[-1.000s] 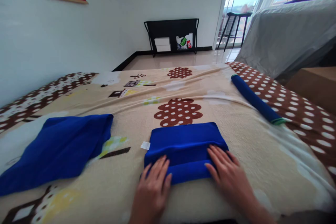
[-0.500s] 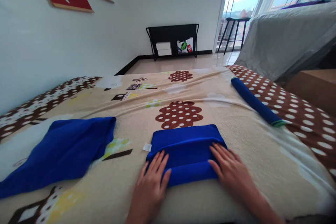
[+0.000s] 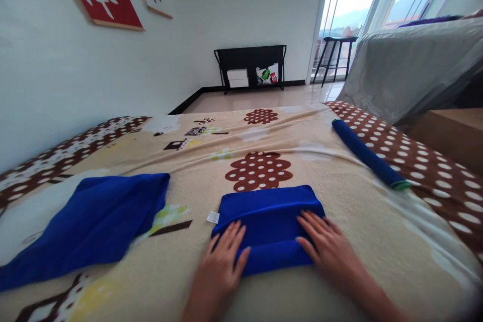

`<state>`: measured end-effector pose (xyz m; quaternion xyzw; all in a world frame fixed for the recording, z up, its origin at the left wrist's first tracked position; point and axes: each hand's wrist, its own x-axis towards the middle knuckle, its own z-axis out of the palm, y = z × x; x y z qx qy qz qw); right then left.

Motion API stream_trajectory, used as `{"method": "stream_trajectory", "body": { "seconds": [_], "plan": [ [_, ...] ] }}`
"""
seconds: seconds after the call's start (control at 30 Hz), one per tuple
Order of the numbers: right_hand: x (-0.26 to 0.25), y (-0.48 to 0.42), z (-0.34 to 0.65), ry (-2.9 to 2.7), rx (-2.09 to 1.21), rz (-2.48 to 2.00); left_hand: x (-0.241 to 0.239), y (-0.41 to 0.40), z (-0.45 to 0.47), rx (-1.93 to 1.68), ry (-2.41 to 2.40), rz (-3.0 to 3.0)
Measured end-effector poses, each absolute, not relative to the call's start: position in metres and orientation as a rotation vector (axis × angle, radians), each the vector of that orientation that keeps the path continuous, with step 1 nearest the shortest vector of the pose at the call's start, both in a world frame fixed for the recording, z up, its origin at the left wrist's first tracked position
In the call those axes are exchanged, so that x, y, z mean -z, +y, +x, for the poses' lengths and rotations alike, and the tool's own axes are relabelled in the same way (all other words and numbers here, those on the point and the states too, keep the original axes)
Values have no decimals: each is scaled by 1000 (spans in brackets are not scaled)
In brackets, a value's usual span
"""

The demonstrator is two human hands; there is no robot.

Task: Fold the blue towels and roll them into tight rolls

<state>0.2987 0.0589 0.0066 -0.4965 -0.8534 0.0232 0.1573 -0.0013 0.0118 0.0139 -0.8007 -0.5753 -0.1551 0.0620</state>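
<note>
A bright blue cloth (image 3: 269, 229) lies on the bed in front of me, with a fold along its near edge and a raised crease across it. A small white tag (image 3: 213, 217) sticks out at its left side. My left hand (image 3: 223, 260) rests flat over the cloth's left end, fingers stretched out and slightly apart. On the right end lies my right hand (image 3: 327, 241), its fingers also extended and the thumb spread. Neither hand grips the cloth. What lies under the palms is hidden.
Left of me lies a second blue cloth (image 3: 94, 221), loosely spread. A dark blue roll with green ends (image 3: 368, 153) rests at the right on the patterned blanket (image 3: 188, 166). Beyond stand a black rack (image 3: 251, 66), a stool (image 3: 335, 58), a covered piece of furniture (image 3: 415, 60) and a cardboard box (image 3: 453, 131).
The whole scene sits slightly lower in view, as the camera has tilted up a little. Both hands stay on the blue cloth, with hardly any shift against it.
</note>
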Motion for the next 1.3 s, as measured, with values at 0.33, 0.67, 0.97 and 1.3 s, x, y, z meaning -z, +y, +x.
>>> {"method": "stream_trajectory", "body": {
  "seconds": [0.33,0.67,0.97,1.3],
  "plan": [
    [-12,137,372,-2166,-111,-1555,-50,42,-85,855,-1956,-2218],
    [-19,198,340,-2440,-187,-1446,-41,134,-67,609,-1973,-2565],
    [-14,209,338,-2343,-57,-1475,-40,157,-79,632,-2079,-2455],
    [-31,171,289,-2565,-169,-1006,-52,123,-15,392,-1556,-2639]
  ]
}}
